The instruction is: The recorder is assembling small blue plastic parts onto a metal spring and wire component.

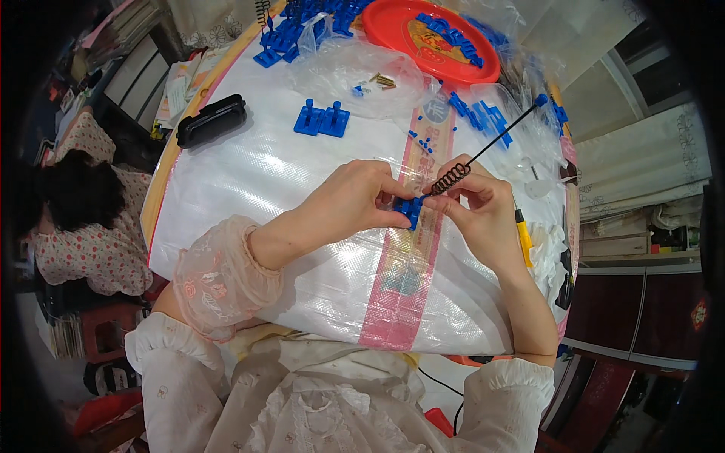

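Over the white sheet (325, 283), the left hand (351, 195) pinches a blue block (410, 211) between thumb and fingers; the right hand (483, 215) grasps a black spring (451, 180) just beside it, its rod (502, 134) slanting away right. Two blue stands (333, 121) sit beyond, near a clear bag (340, 68).

This side of one red tray (385, 38), two hands (351, 198) hold one blue block (410, 209) and one black spring (450, 180); two blue pegged plates (309, 121) and one black case (211, 122) lie to the tray's near left, one yellow-handled tool (523, 238) near right
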`<control>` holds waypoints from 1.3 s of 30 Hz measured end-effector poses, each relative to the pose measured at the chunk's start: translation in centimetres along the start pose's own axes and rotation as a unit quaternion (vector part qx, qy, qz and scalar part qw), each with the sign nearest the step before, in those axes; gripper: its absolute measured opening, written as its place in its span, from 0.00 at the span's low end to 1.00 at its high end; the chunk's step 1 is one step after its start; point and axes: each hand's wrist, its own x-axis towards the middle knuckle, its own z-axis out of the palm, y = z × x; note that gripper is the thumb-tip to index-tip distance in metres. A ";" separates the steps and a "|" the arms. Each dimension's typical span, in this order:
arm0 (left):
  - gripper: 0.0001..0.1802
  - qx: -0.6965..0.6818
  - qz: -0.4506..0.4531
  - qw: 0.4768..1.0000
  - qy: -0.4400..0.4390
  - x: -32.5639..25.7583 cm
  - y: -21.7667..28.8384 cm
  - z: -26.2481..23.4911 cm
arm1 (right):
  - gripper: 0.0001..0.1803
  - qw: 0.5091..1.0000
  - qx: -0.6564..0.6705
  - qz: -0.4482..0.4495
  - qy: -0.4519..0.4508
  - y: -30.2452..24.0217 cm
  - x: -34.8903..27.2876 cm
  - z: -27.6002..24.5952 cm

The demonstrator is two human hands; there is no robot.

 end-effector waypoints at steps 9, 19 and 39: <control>0.23 -0.012 -0.003 1.000 0.012 0.0 -0.3 0.4 | 0.11 0.999 -0.045 -0.009 -0.006 -0.2 0.0 -0.3; 0.23 -0.010 0.002 1.000 0.010 0.0 0.0 0.2 | 0.11 0.997 -0.080 -0.021 0.003 0.1 -0.1 -0.1; 0.24 -0.014 -0.004 1.000 0.008 -0.1 -0.3 0.3 | 0.10 0.997 -0.073 -0.021 0.014 0.2 -0.1 0.3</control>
